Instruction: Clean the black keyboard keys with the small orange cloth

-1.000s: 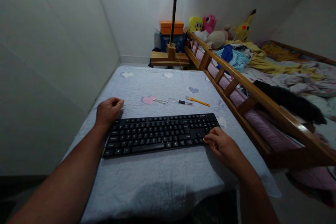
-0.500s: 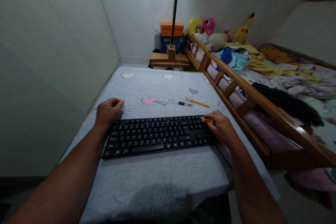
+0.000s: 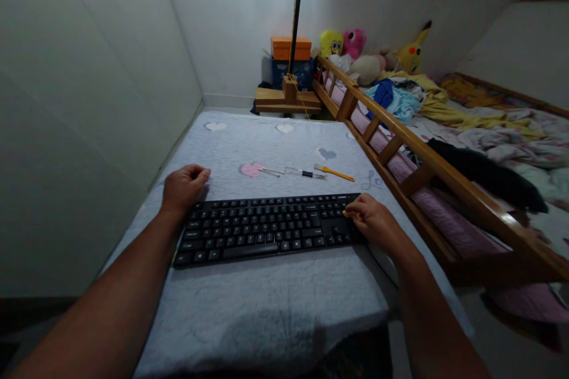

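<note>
A black computer keyboard (image 3: 271,228) lies across the near part of the cloth-covered table. My left hand (image 3: 184,189) rests at its upper left corner, fingers curled closed and nothing visible in them. Over the number keys on the right side, my right hand (image 3: 368,219) pinches a small tan piece (image 3: 347,213), mostly hidden by the fingers; its kind is unclear. Behind the keyboard lie thin white sticks that look like cotton swabs (image 3: 271,172), a wire tool with a black grip (image 3: 306,174) and a small brush with a yellow handle (image 3: 335,173).
A pale quilted cloth with hearts (image 3: 249,142) covers the table. The keyboard's cable (image 3: 382,266) runs off to the right. A wooden bed rail (image 3: 413,142) borders the right side, and a wall (image 3: 98,100) the left. Boxes (image 3: 291,49) and a wooden stand (image 3: 288,98) are beyond the far edge.
My right hand has shifted slightly toward me over the number keys, and less of the tan piece shows. The left hand has stayed at the corner.
</note>
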`<action>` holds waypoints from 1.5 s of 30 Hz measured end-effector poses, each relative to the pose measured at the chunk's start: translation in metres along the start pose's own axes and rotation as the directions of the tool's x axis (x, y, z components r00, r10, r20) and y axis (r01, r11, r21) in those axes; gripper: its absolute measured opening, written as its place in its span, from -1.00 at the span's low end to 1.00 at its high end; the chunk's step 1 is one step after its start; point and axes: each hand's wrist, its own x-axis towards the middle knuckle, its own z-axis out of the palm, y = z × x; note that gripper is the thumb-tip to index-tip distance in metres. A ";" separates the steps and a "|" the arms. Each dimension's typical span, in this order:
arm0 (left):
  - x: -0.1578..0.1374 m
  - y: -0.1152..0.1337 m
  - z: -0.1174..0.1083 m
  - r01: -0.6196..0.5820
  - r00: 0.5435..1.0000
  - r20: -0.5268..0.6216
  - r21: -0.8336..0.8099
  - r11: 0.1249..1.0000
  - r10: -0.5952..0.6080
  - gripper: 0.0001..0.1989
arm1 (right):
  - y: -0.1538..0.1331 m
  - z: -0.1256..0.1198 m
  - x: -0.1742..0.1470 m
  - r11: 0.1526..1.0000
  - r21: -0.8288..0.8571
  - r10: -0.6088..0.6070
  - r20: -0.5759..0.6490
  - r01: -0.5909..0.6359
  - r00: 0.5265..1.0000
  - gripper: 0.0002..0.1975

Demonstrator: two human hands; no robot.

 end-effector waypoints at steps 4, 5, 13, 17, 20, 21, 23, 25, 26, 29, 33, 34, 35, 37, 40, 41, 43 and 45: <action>0.001 -0.001 0.000 0.010 1.000 -0.004 0.015 1.000 -0.010 -0.66 | 0.000 -0.002 -0.010 1.000 0.011 -0.017 0.026 0.016 1.000 -0.76; 0.001 -0.001 0.000 0.010 1.000 -0.005 0.017 1.000 -0.010 -0.66 | 0.000 -0.003 -0.013 1.000 0.016 -0.021 0.026 0.021 0.999 -0.76; 0.002 -0.003 0.002 -0.010 1.000 -0.026 0.012 1.000 0.010 -0.67 | -0.004 -0.003 -0.033 0.999 0.044 -0.021 0.046 0.019 0.999 -0.77; 0.001 -0.002 0.001 -0.006 1.000 -0.023 0.005 1.000 0.007 -0.67 | -0.006 -0.004 -0.040 0.999 0.033 -0.012 0.062 0.010 0.998 -0.79; 0.001 -0.001 0.001 -0.008 1.000 -0.028 0.008 1.000 0.008 -0.69 | -0.009 -0.007 -0.045 0.999 0.034 -0.019 0.079 0.016 0.997 -0.80; 0.001 0.000 0.000 -0.012 0.999 -0.032 0.012 1.000 0.012 -0.69 | -0.010 -0.009 -0.046 0.999 0.037 -0.021 0.090 0.018 0.996 -0.79; 0.001 0.000 0.000 -0.019 0.999 -0.037 0.016 1.000 0.020 -0.70 | -0.012 -0.014 -0.049 0.999 0.048 -0.023 0.121 0.018 0.992 -0.79; 0.001 -0.001 0.000 -0.017 0.999 -0.033 0.016 1.000 0.017 -0.69 | -0.011 -0.018 -0.049 0.997 0.070 -0.032 0.157 0.021 0.987 -0.80; 0.002 -0.001 0.001 -0.015 0.999 -0.030 0.015 1.000 0.015 -0.69 | -0.010 -0.020 -0.047 0.996 0.080 -0.037 0.164 0.024 0.986 -0.81; 0.002 -0.003 0.002 -0.014 1.000 -0.025 0.016 1.000 0.014 -0.67 | -0.003 -0.022 -0.035 0.995 0.097 -0.034 0.085 0.026 0.996 -0.83; 0.003 -0.005 0.002 -0.018 0.999 -0.031 0.014 1.000 0.018 -0.66 | 0.008 -0.014 -0.004 0.997 0.071 0.022 -0.111 -0.015 0.994 -0.81; 0.003 -0.005 0.002 -0.018 0.999 -0.033 0.018 1.000 0.019 -0.66 | 0.010 -0.011 0.003 0.998 0.052 0.039 -0.144 -0.031 0.989 -0.81; 0.002 -0.005 0.002 -0.018 0.999 -0.032 0.023 1.000 0.019 -0.67 | 0.012 -0.009 0.010 0.998 0.036 0.049 -0.159 -0.044 0.986 -0.81; 0.002 -0.004 0.002 -0.017 0.999 -0.032 0.029 0.999 0.018 -0.67 | 0.013 -0.004 0.020 0.998 0.008 0.067 -0.159 -0.066 0.985 -0.80; 0.001 -0.003 0.002 -0.011 0.999 -0.031 0.027 1.000 0.012 -0.67 | 0.015 -0.001 0.023 0.997 -0.012 0.070 -0.123 -0.072 0.990 -0.77; 0.001 -0.003 0.002 -0.008 1.000 -0.029 0.028 1.000 0.008 -0.66 | 0.016 -0.001 0.021 0.998 -0.011 0.065 -0.114 -0.067 0.991 -0.76; 0.001 -0.003 0.001 -0.001 1.000 -0.026 0.027 1.000 0.002 -0.66 | 0.016 -0.002 0.015 0.999 -0.005 0.048 -0.094 -0.049 0.994 -0.75; 0.001 -0.002 0.000 0.000 1.000 -0.020 0.021 1.000 0.000 -0.67 | 0.016 -0.005 0.008 0.999 0.000 0.035 -0.065 -0.035 0.997 -0.75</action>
